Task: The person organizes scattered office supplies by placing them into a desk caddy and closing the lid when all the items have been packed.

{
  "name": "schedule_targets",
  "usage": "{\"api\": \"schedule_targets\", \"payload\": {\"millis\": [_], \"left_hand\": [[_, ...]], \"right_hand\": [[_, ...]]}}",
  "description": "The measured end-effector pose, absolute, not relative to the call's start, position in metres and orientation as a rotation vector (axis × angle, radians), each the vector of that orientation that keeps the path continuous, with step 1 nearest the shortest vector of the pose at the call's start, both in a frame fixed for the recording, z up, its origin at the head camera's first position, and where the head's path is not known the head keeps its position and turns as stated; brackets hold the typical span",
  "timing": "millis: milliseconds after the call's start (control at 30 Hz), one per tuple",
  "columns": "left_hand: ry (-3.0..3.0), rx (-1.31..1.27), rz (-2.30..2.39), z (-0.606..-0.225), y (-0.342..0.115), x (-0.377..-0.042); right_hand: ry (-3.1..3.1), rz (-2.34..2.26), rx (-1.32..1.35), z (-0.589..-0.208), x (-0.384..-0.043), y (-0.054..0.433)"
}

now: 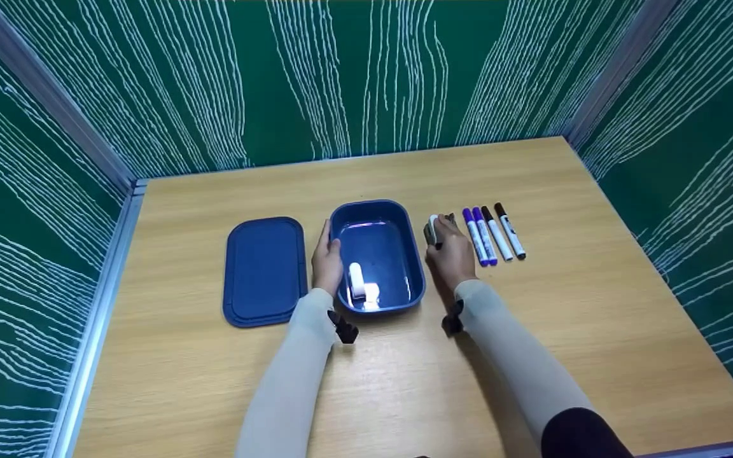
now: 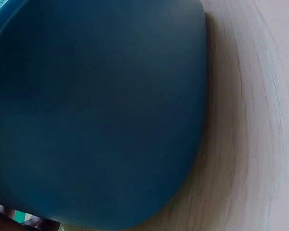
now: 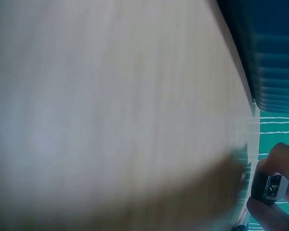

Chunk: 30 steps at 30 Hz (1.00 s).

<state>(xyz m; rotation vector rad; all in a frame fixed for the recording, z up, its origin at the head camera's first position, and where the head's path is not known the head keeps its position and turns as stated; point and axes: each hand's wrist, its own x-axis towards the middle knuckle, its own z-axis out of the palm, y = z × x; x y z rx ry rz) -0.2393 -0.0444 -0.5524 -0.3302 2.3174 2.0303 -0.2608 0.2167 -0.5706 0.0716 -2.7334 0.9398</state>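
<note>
A blue open box stands mid-table with a small white oblong piece lying inside near its front left corner. At its left wall, my left hand grips the rim, thumb over the edge and fingers along the outside. The box's dark outer wall fills most of the left wrist view. Just right of the box, my right hand pinches a small whiteboard eraser, white on top with a dark base. Thumb and fingers hold the eraser at the right edge of the right wrist view, partly covering it.
Several markers, with purple or black caps, lie side by side right of my right hand. The blue lid lies flat left of the box. Green walls with white wavy lines enclose the wooden table at the back and sides.
</note>
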Motion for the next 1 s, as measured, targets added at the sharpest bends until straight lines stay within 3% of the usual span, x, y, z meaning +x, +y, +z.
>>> {"api": "schedule_targets", "payload": {"millis": [1000], "left_hand": [[2.311, -0.364, 2.022, -0.552, -0.044, -0.239]], "right_hand": [[-2.633, 0.915, 0.133, -0.548, -0.257, 0.202]]}}
